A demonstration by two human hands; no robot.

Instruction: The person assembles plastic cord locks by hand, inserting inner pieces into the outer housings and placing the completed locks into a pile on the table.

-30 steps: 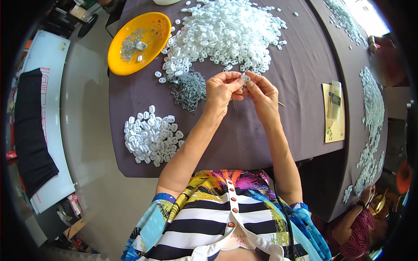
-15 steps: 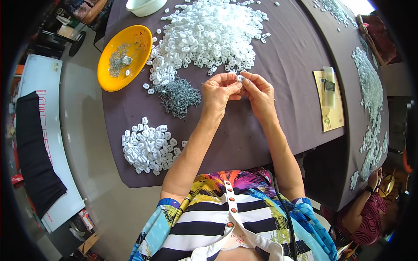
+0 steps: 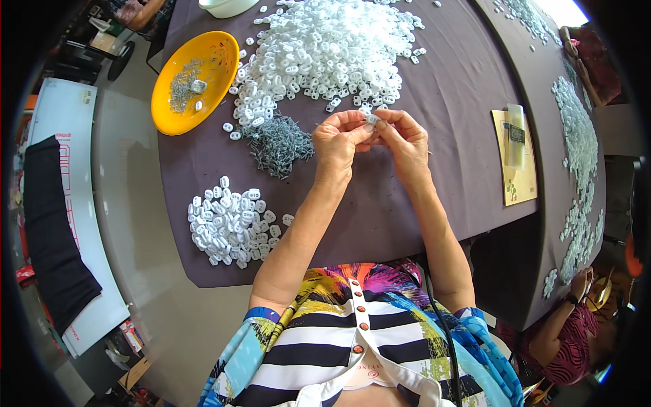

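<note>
Between the fingertips of both hands sits a small white oval plastic piece, partly covered by the fingers. My left hand pinches it from the left and my right hand from the right, thumbs toward each other. Just beyond the fingers spreads a large heap of white oval pieces with holes. A mound of small grey screws lies left of my left hand. Nearer on the left, beside my left forearm, is a smaller pile of white pieces. Whether a screw is in the held piece cannot be seen.
A yellow plate with loose screws stands at the left table edge, near a white bowl. To the right, a clear cylinder lies on a tan flat packet. Another person's arm rests by the adjoining table with more pieces.
The held white piece has turned slightly between my fingertips, and my fingers have shifted a little around it. The whole view has moved slightly; the piles look the same.
</note>
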